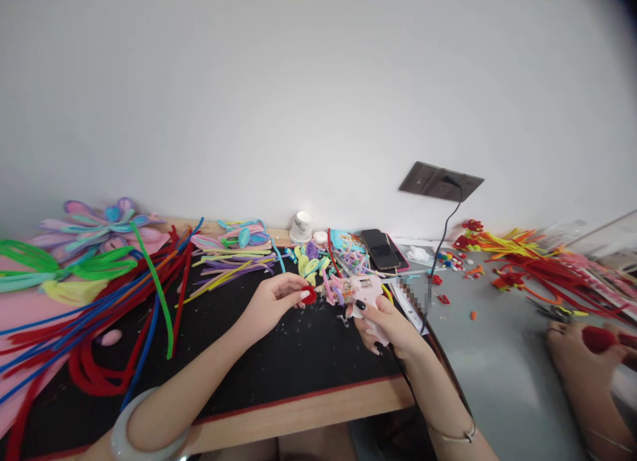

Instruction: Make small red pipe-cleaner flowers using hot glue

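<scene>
The left hand point(279, 298) pinches a small red piece point(309, 295) over the far part of the black mat point(279, 368); the right hand point(385, 325) wraps round a pale glue gun point(367, 288) just right — best held steady, nozzle clear of skin.

Left arm point(212, 371) wears a thick pale bangle point(121, 426) — right arm point(438, 389), slim bracelet point(468, 437), black nails point(360, 304).

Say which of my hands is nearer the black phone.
Right. Your right hand, gripping the glue gun, is on the near side of the phone; your left hand, with a small red piece in its fingers, is farther off to the left.
</scene>
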`<action>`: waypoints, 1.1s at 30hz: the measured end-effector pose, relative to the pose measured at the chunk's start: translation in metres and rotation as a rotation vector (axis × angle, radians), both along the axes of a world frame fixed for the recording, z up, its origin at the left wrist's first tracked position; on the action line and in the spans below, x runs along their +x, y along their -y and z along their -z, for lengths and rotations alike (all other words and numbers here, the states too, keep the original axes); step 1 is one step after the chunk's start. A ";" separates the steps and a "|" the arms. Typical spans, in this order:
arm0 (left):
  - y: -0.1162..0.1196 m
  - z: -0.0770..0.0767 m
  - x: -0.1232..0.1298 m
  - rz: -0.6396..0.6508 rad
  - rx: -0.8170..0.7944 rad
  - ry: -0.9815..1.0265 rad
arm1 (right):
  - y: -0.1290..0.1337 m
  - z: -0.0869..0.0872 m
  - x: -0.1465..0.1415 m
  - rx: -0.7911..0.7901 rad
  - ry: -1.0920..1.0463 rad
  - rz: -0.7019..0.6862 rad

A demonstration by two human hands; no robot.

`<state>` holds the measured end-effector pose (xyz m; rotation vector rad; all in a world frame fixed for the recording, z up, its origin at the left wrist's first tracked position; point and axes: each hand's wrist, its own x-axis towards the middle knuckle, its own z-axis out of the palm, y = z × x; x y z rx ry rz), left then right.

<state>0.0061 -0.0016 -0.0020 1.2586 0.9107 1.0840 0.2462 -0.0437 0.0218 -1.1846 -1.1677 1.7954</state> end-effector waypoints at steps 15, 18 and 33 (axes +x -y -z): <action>0.002 -0.004 0.000 -0.014 -0.014 -0.008 | 0.002 -0.002 0.000 -0.008 0.016 0.030; 0.002 -0.004 0.000 -0.019 -0.021 -0.008 | 0.002 -0.002 0.000 -0.004 0.022 0.032; 0.003 -0.007 -0.001 -0.048 -0.043 0.003 | 0.004 0.001 0.004 -0.009 0.045 0.002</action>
